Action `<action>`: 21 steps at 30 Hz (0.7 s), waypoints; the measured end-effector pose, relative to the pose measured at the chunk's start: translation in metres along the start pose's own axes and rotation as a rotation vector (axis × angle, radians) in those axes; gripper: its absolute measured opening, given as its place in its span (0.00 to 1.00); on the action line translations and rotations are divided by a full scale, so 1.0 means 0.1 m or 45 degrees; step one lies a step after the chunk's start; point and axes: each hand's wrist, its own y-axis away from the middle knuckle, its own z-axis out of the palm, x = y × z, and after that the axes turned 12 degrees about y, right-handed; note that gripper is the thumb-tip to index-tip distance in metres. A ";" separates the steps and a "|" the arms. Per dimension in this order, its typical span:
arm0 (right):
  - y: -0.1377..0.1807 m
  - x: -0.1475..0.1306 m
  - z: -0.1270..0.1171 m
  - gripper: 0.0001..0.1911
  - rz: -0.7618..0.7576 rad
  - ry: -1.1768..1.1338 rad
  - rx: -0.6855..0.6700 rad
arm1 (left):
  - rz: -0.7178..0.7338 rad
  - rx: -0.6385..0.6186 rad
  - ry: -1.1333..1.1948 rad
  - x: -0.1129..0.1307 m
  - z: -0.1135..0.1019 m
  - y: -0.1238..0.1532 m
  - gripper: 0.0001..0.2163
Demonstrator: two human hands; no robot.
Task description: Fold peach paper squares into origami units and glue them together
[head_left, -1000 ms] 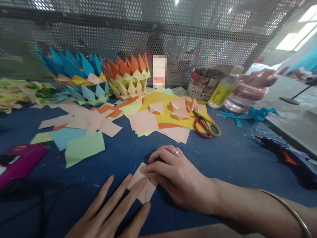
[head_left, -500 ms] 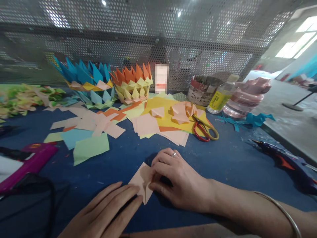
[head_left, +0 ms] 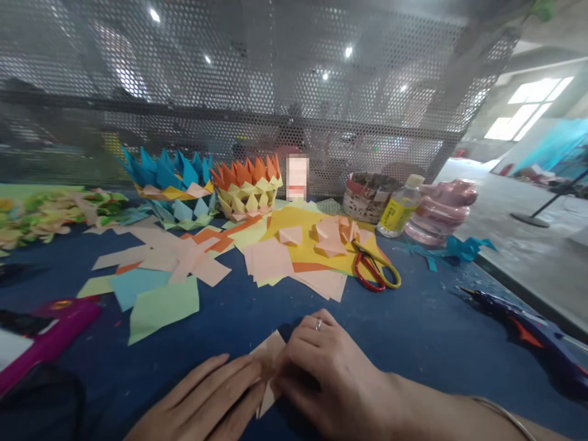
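Note:
A small piece of folded pale-peach paper [head_left: 271,348] lies on the blue table near its front edge, between my hands. My left hand [head_left: 209,395] rests flat with its fingers stretched out, the tips pressing on the paper's left side. On the other side, my right hand [head_left: 324,364], with a ring on one finger, has its fingers curled and pinched at the paper's right edge. Much of the paper's middle is covered by the fingers, so its exact folds cannot be made out.
Loose peach sheets [head_left: 269,257], scissors [head_left: 376,269] and a blue-and-orange glue gun [head_left: 523,324] lie beyond my hands. Behind stand a blue folded-paper basket [head_left: 169,171], an orange-and-yellow one [head_left: 248,184], a clear bottle [head_left: 399,211] and a pink bottle [head_left: 438,214]. A magenta tool [head_left: 59,334] lies left.
The view has tilted up, so everything sits lower in the picture. My right fingers have come closer to my left fingertips, covering more of the paper.

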 end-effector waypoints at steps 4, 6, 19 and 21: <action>0.00 0.00 0.01 0.09 0.089 0.058 0.045 | -0.068 0.046 0.060 -0.05 -0.03 -0.16 0.18; 0.00 0.01 0.02 0.09 0.137 0.051 0.025 | -0.125 0.029 0.143 -0.08 -0.09 -0.26 0.18; -0.13 0.19 -0.07 0.11 -0.056 -0.323 -0.076 | -0.227 0.037 0.445 -0.14 -0.18 -0.34 0.14; -0.14 0.22 -0.09 0.11 -0.072 -0.354 -0.078 | -0.270 0.067 0.460 -0.12 -0.14 -0.30 0.14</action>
